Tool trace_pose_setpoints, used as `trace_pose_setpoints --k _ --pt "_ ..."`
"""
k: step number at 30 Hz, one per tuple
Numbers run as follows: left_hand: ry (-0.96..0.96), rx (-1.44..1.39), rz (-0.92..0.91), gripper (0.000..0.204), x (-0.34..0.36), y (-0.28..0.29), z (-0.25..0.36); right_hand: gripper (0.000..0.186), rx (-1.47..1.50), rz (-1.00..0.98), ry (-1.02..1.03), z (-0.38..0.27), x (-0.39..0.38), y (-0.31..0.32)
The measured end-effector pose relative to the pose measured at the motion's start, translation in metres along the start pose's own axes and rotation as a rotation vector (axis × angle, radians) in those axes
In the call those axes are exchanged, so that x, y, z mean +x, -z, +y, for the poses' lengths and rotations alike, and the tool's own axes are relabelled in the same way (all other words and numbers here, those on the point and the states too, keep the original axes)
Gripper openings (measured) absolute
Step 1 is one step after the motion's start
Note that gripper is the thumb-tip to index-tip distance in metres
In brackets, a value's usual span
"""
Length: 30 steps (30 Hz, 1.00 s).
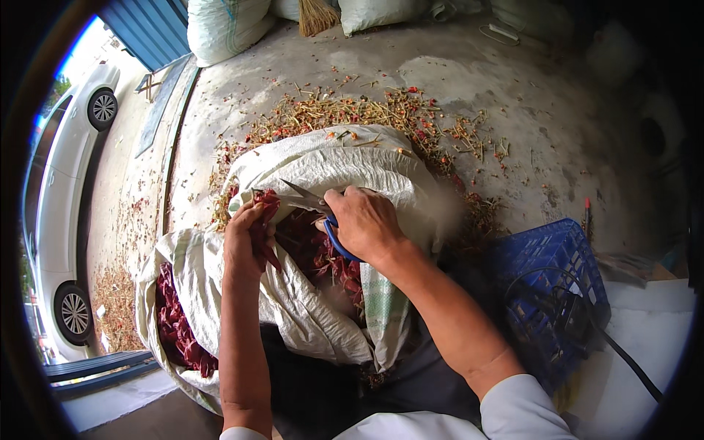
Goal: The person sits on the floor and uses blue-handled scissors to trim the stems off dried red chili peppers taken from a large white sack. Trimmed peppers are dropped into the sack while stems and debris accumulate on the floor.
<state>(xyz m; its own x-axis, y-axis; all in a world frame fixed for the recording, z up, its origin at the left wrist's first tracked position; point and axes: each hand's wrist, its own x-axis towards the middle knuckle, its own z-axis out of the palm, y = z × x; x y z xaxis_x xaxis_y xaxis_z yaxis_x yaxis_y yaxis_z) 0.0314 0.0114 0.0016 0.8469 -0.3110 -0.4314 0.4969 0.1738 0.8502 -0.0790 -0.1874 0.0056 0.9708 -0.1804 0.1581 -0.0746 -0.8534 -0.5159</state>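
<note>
A bunch of dried red chili peppers (pixel 262 233) is gripped in my left hand (pixel 241 233), their stem ends pointing up. My right hand (pixel 364 222) is closed round blue-handled scissors (pixel 306 196). The blades are parted and point left toward the bunch, apart from it. Below both hands, a white woven sack (pixel 315 165) lies with its mouth spread, and more dried chilies (pixel 323 258) show inside. A second white woven sack (pixel 192 257) at the left holds darker red chilies (pixel 176 323).
Cut stems and chili bits (pixel 352 114) litter the concrete floor beyond the sack. A blue plastic crate (pixel 550 257) with a black cable stands at my right. Full white sacks (pixel 227 29) and a broom (pixel 317 16) are at the back; a white car (pixel 62 191) is outside, left.
</note>
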Motion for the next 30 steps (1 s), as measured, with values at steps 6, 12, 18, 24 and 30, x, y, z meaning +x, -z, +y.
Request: trace_pose_setpoints --k 6,12,18,24,30 --pt "-0.050 0.274 -0.044 0.023 -0.001 0.003 -0.002 0.035 -0.027 0.034 0.023 -0.010 -0.004 -0.021" --pt "-0.169 0.377 -0.069 0.031 -0.013 -0.002 -0.012 0.035 0.127 -0.043 -0.028 -0.019 -0.012 -0.029" --pt "-0.152 0.342 -0.085 0.032 -0.016 -0.005 -0.005 0.030 0.390 -0.154 -0.133 -0.026 -0.009 -0.023" --pt "-0.107 0.380 -0.211 0.025 -0.012 0.003 0.002 0.029 0.475 -0.177 -0.109 -0.024 -0.015 -0.030" --pt "-0.187 0.326 -0.199 0.017 -0.014 -0.005 0.000 0.031 0.797 -0.169 -0.162 -0.035 -0.014 -0.023"
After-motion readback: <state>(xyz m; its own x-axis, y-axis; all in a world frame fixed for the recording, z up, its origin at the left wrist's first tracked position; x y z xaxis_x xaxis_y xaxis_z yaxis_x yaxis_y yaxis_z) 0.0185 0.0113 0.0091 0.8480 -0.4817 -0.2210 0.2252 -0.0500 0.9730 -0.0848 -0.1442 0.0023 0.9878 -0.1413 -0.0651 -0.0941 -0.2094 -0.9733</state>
